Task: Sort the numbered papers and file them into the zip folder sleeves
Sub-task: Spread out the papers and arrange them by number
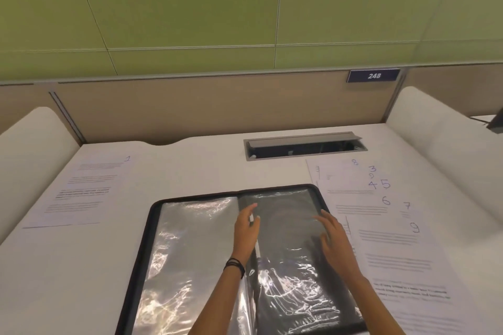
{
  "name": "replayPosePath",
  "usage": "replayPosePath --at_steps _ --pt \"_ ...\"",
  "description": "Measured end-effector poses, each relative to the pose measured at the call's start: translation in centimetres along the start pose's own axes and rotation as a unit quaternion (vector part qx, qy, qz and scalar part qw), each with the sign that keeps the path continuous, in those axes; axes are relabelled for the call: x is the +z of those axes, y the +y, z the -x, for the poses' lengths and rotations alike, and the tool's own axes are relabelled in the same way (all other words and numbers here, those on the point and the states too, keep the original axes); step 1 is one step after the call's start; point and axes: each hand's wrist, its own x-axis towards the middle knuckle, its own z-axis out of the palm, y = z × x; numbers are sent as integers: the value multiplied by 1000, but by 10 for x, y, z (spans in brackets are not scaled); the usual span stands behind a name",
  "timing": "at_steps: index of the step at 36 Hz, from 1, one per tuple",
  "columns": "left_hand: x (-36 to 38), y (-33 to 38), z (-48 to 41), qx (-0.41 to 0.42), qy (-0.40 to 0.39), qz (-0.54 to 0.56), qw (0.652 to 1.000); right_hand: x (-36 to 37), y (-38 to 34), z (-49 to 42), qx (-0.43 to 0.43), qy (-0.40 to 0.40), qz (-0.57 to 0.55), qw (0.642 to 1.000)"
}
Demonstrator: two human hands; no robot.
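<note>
Atop the zip folder (pixel 151 216), left hand (pixel 246 230) and right hand (pixel 335 241) lie on its right sleeve (pixel 288 228), fingers apparently spread.

Open folder (pixel 190 239) sits centre on the desk (pixel 190 166), paper 1 (pixel 79 190) lying left, other numbered papers (pixel 381 226) fanned right.
</note>
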Motion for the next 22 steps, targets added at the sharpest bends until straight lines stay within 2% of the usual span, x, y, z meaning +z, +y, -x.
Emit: replayPosePath --at_steps 6,22 --pt "29 1 -1 34 -39 -45 998 -10 24 1 22 20 -25 999" --pt "98 10 -3 44 -73 -41 996 -39 83 -12 33 -11 -11 999"
